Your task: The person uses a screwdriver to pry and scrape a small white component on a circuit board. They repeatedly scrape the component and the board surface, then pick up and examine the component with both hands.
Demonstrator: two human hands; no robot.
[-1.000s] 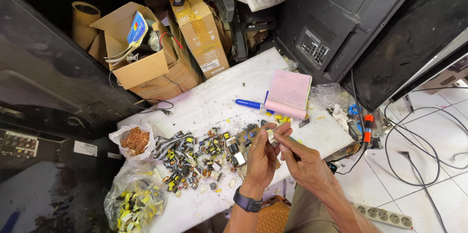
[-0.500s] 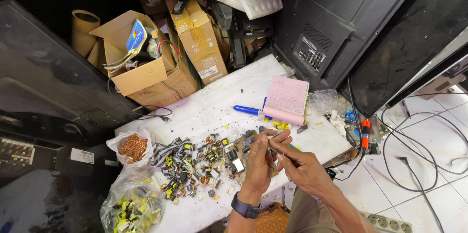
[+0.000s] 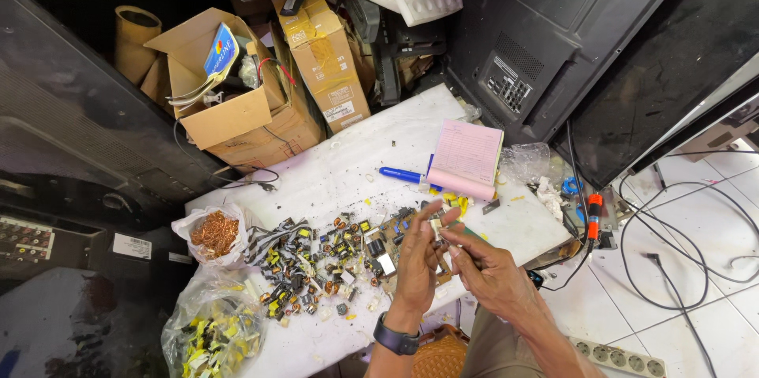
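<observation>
While over white table (image 3: pixel 348 172): both hands, left hand (image 3: pixel 419 255) & right hand (image 3: pixel 482 263), pinching prob. small component (image 3: pixel 436 227).

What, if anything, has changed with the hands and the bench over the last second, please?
Very little: both hands, left hand and right hand, stay together over the white table, still pinching the same small component. Nothing was picked up or let go. The pile of parts, pink notepad and blue pen lie as before.

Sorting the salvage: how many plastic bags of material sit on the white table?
2: an open bag of copper wire at the table's left edge, and a clear bag of yellow pieces at its near-left corner. Others may be hidden.
</observation>
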